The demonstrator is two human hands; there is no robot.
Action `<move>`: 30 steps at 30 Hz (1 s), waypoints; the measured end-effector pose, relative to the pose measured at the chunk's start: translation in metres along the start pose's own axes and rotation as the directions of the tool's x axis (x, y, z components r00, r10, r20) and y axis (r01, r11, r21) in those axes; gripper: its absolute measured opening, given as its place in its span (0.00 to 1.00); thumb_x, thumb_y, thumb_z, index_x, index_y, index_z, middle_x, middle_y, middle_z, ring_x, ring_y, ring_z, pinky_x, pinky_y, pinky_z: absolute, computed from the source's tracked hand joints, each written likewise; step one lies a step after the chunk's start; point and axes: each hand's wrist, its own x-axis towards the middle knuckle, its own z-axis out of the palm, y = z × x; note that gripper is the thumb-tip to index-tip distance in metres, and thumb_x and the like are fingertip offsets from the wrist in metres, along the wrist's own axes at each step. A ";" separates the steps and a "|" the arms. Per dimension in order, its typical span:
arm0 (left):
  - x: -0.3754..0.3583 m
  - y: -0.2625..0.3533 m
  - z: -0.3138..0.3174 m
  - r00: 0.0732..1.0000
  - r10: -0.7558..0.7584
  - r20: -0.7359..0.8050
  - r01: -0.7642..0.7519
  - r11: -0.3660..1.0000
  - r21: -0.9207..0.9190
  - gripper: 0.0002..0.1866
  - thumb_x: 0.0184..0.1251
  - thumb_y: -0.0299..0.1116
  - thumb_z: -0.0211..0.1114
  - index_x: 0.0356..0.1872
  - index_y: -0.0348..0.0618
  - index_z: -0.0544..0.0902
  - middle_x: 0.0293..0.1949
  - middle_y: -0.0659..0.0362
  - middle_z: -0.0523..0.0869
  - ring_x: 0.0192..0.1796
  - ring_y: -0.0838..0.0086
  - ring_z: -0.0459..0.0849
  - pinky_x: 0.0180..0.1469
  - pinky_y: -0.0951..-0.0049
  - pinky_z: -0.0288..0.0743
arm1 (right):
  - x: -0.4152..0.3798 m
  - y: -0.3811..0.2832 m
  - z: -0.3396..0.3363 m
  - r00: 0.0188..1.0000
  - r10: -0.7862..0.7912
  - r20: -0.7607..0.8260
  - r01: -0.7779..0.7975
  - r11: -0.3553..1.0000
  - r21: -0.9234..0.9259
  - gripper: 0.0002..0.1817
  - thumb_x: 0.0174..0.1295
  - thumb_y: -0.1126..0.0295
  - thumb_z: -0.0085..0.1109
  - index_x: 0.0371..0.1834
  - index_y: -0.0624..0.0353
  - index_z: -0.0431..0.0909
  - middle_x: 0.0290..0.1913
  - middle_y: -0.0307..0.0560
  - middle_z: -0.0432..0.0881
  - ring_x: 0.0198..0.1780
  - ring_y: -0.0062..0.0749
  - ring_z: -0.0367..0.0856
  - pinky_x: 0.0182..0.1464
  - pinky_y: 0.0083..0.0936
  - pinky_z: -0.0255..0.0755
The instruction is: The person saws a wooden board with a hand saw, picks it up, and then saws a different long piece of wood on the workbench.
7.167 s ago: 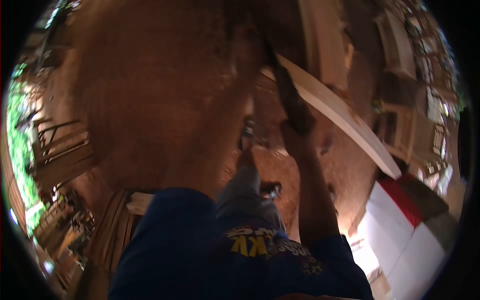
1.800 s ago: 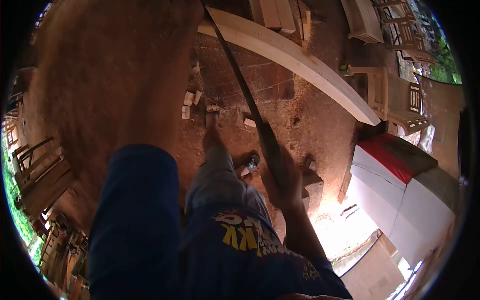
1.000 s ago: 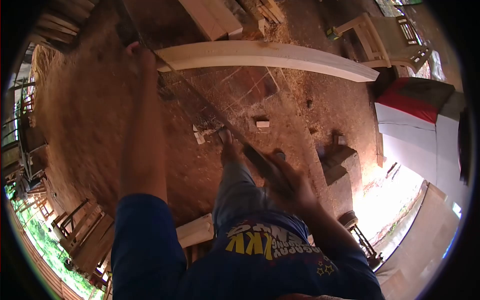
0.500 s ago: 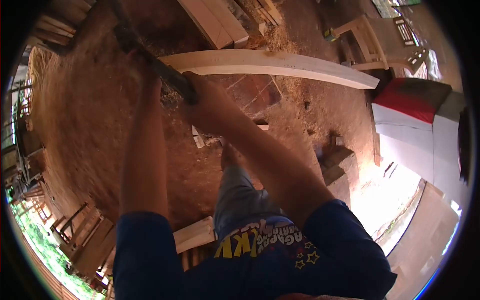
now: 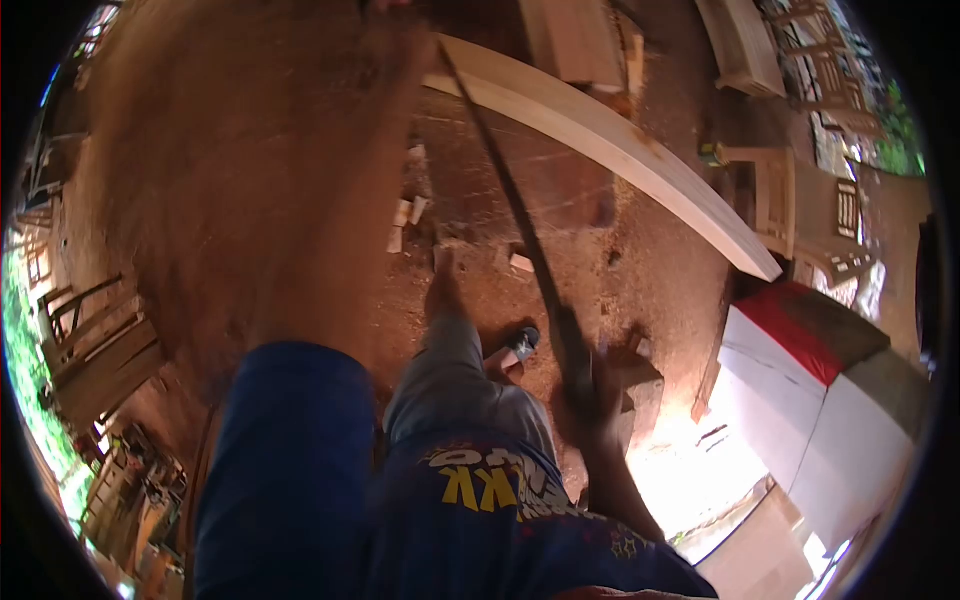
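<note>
My right hand [image 5: 590, 400], low beside my right hip, is closed round the thick end of a long, thin, dark tool [image 5: 510, 190]. The tool narrows as it slants up and left, its tip overlapping the near end of a pale wooden beam [image 5: 610, 145] in view. Its exact kind does not show. My left arm is stretched forward and badly smeared by motion. At the top edge, my left hand [image 5: 385, 25] is a blur near that same beam end, and its fingers cannot be made out.
Wood offcuts [image 5: 402, 213] lie on the brown floor [image 5: 480, 285] by my feet. A thick timber block [image 5: 575, 45] is beyond the beam. To the right are a wooden chair [image 5: 770, 195] and a white box-like thing with a red-edged top [image 5: 790, 370]. Wooden furniture [image 5: 100, 350] stands at left.
Both hands were together on the dark tool. Now my right hand has drawn back toward my hip with it, while my left has swung forward, apart from it. The view has turned.
</note>
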 end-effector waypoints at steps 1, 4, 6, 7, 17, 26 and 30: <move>-0.010 0.049 -0.003 0.994 -0.110 -0.021 0.111 0.992 0.064 0.12 0.75 0.29 0.61 0.56 0.49 0.78 0.52 0.54 0.80 0.54 0.63 0.82 0.59 0.60 0.77 | 0.039 0.006 0.013 0.992 0.114 0.057 -0.124 0.971 0.202 0.34 0.58 0.80 0.57 0.73 0.58 0.73 0.56 0.58 0.87 0.54 0.41 0.89 0.55 0.34 0.81; -0.016 0.069 0.004 0.937 -0.345 0.047 0.348 0.932 -0.102 0.10 0.78 0.32 0.60 0.55 0.47 0.79 0.52 0.51 0.80 0.55 0.61 0.82 0.59 0.58 0.77 | 0.199 -0.007 0.064 0.983 -0.040 -0.180 0.089 0.957 0.275 0.33 0.57 0.75 0.63 0.71 0.61 0.74 0.49 0.56 0.87 0.47 0.39 0.87 0.51 0.32 0.80; -0.007 0.074 -0.004 0.906 -0.409 0.111 0.421 0.897 -0.131 0.10 0.78 0.34 0.59 0.55 0.46 0.79 0.52 0.50 0.81 0.55 0.59 0.83 0.59 0.57 0.77 | 0.245 -0.067 0.036 0.995 -0.071 -0.068 0.092 0.912 0.399 0.32 0.57 0.74 0.59 0.69 0.65 0.73 0.49 0.61 0.87 0.51 0.51 0.89 0.55 0.40 0.80; -0.004 0.091 -0.009 0.893 -0.433 0.120 0.443 0.894 -0.071 0.10 0.79 0.34 0.59 0.55 0.45 0.79 0.52 0.49 0.81 0.54 0.59 0.83 0.58 0.56 0.77 | 0.246 -0.072 0.037 0.996 -0.072 -0.060 0.090 0.906 0.414 0.32 0.56 0.75 0.59 0.69 0.64 0.73 0.50 0.62 0.87 0.51 0.52 0.89 0.55 0.40 0.80; -0.013 0.090 0.006 0.943 -0.324 -0.071 0.328 0.943 0.061 0.09 0.83 0.36 0.54 0.51 0.43 0.79 0.42 0.43 0.87 0.47 0.52 0.88 0.53 0.51 0.78 | 0.011 0.013 0.017 0.998 0.053 -0.030 -0.048 0.984 0.173 0.35 0.55 0.83 0.58 0.71 0.62 0.74 0.57 0.57 0.85 0.56 0.34 0.86 0.56 0.30 0.79; -0.004 0.133 -0.015 0.876 -0.482 0.008 0.479 0.872 0.096 0.09 0.80 0.33 0.52 0.52 0.48 0.79 0.41 0.40 0.89 0.46 0.41 0.90 0.47 0.44 0.79 | 0.112 0.013 0.055 0.994 -0.048 -0.103 0.060 0.991 0.117 0.32 0.55 0.79 0.58 0.68 0.60 0.74 0.48 0.51 0.84 0.44 0.37 0.85 0.44 0.32 0.81; 0.001 0.130 -0.022 0.897 -0.440 0.030 0.438 0.897 0.054 0.10 0.81 0.35 0.52 0.52 0.47 0.79 0.44 0.37 0.89 0.49 0.38 0.88 0.50 0.43 0.79 | 0.236 -0.052 0.053 0.982 -0.128 -0.138 0.183 0.817 0.547 0.28 0.55 0.76 0.62 0.63 0.67 0.76 0.45 0.51 0.85 0.45 0.31 0.83 0.48 0.30 0.79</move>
